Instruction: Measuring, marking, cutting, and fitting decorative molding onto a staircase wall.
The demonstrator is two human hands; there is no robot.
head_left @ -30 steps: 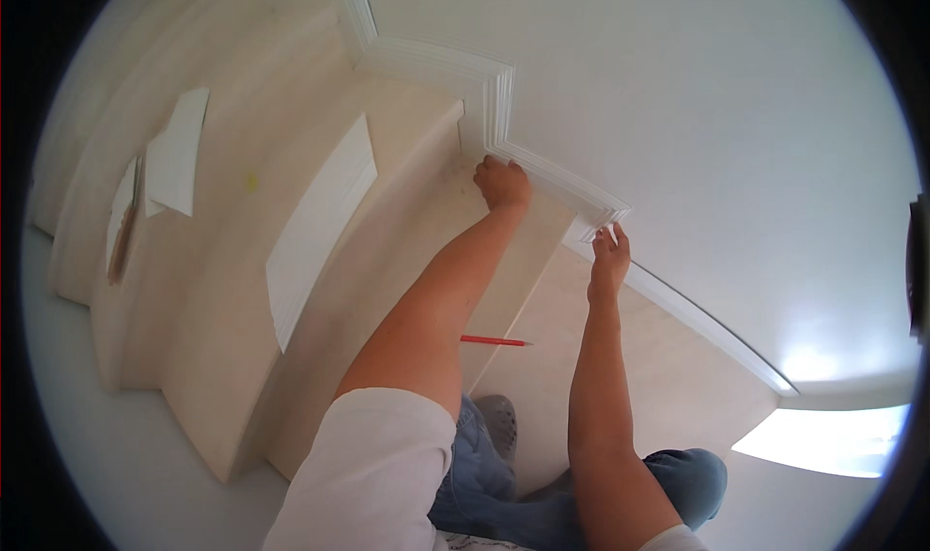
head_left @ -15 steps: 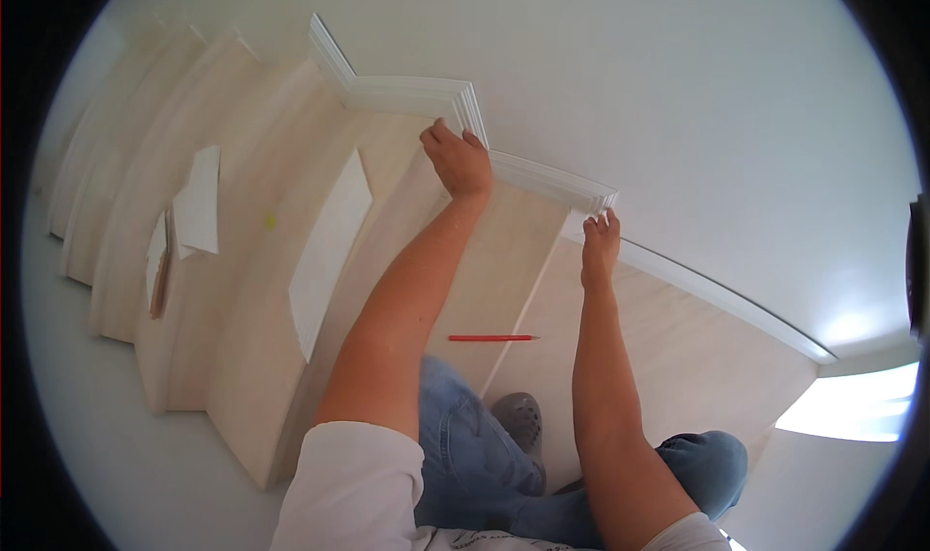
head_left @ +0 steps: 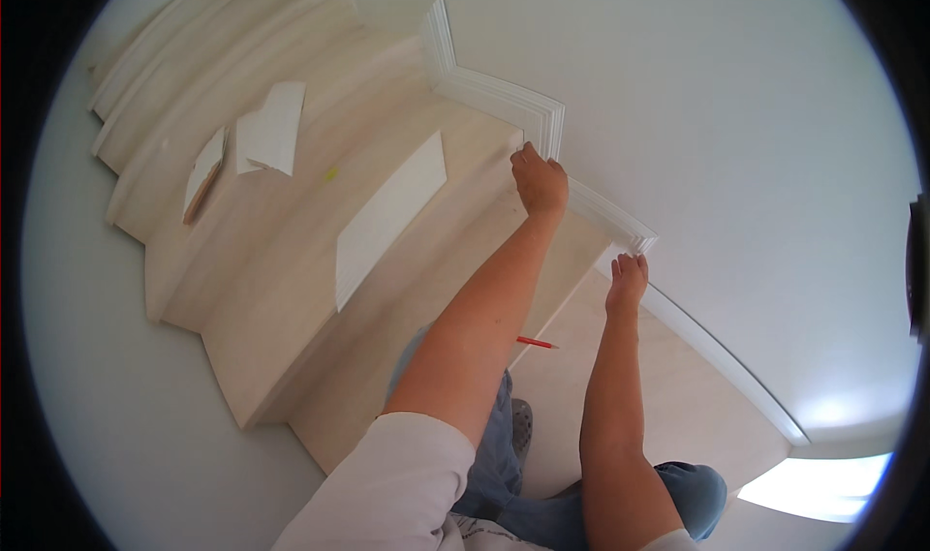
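Note:
White stepped skirting trim (head_left: 608,214) runs along the wall beside the wooden stairs. My left hand (head_left: 540,180) is at the inner corner of the trim, with curled fingers against the upright piece. Lower down, my right hand (head_left: 628,282) grips the trim's front end near the tread's edge, its fingers bent and close together. Both hands partly cover the places they touch. On the tread below lies a red pencil (head_left: 536,342), partly hidden behind my left forearm.
A long white offcut (head_left: 392,220) lies on a step to the left. Further up are a broken white piece (head_left: 274,130) and a narrow one with a brown edge (head_left: 204,176). Straight white trim (head_left: 722,359) follows the wall at right. My shoe (head_left: 522,425) rests on the lower boards.
The view has turned, so stairs and trim appear further right. Both hands remain at about the same spots on the trim. My left forearm now covers part of the pencil.

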